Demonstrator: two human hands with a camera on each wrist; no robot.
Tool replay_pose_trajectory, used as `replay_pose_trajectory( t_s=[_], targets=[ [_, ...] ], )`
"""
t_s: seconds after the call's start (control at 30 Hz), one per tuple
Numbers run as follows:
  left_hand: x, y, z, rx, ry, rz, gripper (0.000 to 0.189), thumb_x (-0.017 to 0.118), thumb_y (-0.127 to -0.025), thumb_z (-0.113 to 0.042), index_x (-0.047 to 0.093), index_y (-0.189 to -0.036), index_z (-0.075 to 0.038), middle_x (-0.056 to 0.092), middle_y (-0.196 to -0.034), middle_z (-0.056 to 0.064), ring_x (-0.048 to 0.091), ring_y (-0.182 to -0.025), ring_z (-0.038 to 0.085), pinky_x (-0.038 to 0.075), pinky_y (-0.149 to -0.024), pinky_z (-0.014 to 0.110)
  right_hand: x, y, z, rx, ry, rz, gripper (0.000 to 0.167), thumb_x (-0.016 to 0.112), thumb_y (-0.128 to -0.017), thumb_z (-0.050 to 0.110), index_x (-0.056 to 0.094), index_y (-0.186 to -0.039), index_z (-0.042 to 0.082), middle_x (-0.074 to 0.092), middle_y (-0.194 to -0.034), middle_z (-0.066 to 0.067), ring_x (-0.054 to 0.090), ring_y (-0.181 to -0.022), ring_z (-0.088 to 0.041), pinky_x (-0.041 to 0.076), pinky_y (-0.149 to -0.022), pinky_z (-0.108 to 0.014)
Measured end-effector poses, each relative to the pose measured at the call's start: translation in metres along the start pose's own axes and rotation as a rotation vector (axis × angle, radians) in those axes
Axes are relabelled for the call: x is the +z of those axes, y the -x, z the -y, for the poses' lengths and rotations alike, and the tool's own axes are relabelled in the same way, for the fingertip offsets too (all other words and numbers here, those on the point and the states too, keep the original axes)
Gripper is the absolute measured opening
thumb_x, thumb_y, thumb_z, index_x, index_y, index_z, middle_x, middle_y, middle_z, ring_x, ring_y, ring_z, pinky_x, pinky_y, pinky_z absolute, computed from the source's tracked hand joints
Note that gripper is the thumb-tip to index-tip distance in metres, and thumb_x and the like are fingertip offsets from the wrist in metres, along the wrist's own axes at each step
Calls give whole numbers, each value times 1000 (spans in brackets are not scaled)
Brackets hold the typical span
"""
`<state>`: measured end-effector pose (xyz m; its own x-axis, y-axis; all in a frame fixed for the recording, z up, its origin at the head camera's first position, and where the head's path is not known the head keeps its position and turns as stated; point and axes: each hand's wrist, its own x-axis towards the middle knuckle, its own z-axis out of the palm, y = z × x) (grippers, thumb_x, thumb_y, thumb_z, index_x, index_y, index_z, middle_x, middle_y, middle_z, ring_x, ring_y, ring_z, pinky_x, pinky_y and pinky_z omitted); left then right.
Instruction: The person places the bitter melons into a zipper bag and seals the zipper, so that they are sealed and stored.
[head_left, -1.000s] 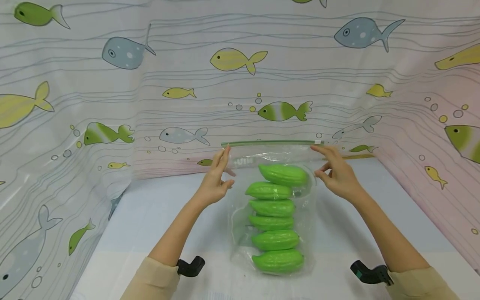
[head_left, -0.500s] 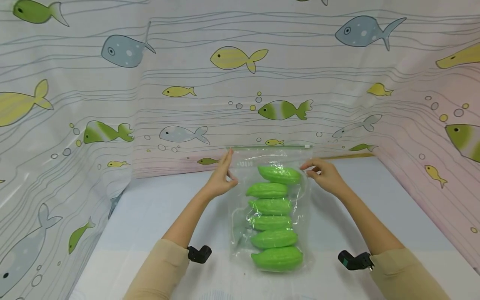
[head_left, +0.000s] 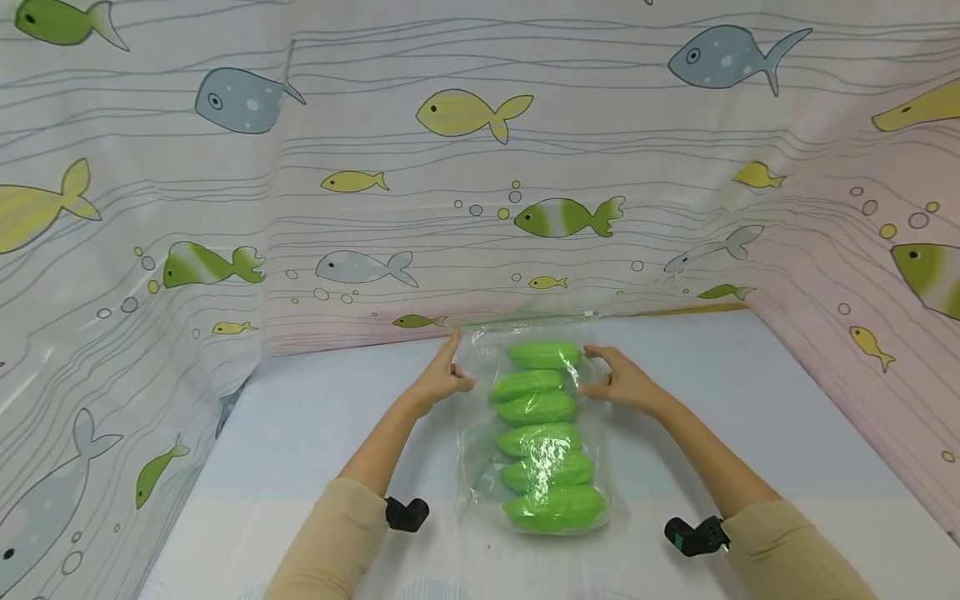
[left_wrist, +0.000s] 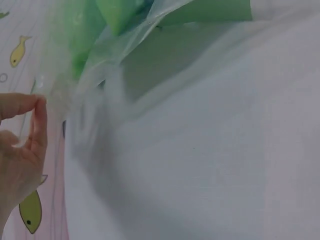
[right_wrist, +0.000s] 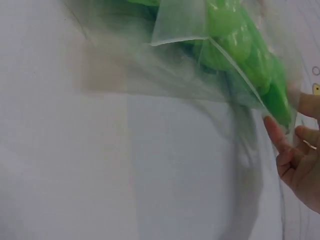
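In the head view a clear slider zip bag (head_left: pixel 480 450) stands mid-table, its green-edged top strip at the back. Several bright green, ribbed, oblong fruit- or vegetable-like pieces (head_left: pixel 555 508) are stacked in a column inside it. My left hand (head_left: pixel 435 382) pinches the bag's upper left edge, the fingertips meeting at the film in the left wrist view. On the other side my right hand (head_left: pixel 626 382) grips the upper right edge, thumb and fingers either side of the film near the top green piece. In the right wrist view the bag's lower part hangs slack above the white surface.
A pale blue and white table (head_left: pixel 315 433) lies under the bag. Fish-printed sheeting (head_left: pixel 465 225) rises behind and at both sides. A black wrist camera (head_left: pixel 407 514) sticks out from the left sleeve, another camera (head_left: pixel 693 536) from the right.
The bag's top has come lower, and its right side has moved left. My right hand has shifted left and down along the edge; my left hand has dropped slightly.
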<state>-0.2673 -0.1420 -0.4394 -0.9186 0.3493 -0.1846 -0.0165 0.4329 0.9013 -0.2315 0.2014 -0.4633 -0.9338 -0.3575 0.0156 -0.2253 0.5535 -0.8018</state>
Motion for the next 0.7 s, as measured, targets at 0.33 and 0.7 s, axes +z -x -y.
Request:
replay_pose_trajectory(
  t_s=[0.33,0.7],
  targets=[
    [3,4,17,-23,30,11,89,66,-79,7,25,-154,-22,53,-81,8,51,-68,13,48,-72,29,10,6,-9,-12,-27,48,82,75,-83,19,29,-146,-7,34,-144,-31,46,-62,-13,47,-60,-26],
    [15,17,25,31,60,-52,88,69,-86,-1,16,-155,-11,24,-154,20,63,-91,24,57,-78,35,11,13,-13,62,-34,23,68,67,-90,35,41,-141,-2,34,-139,-29,53,-86,-24,49,-70,-31]
  ],
)
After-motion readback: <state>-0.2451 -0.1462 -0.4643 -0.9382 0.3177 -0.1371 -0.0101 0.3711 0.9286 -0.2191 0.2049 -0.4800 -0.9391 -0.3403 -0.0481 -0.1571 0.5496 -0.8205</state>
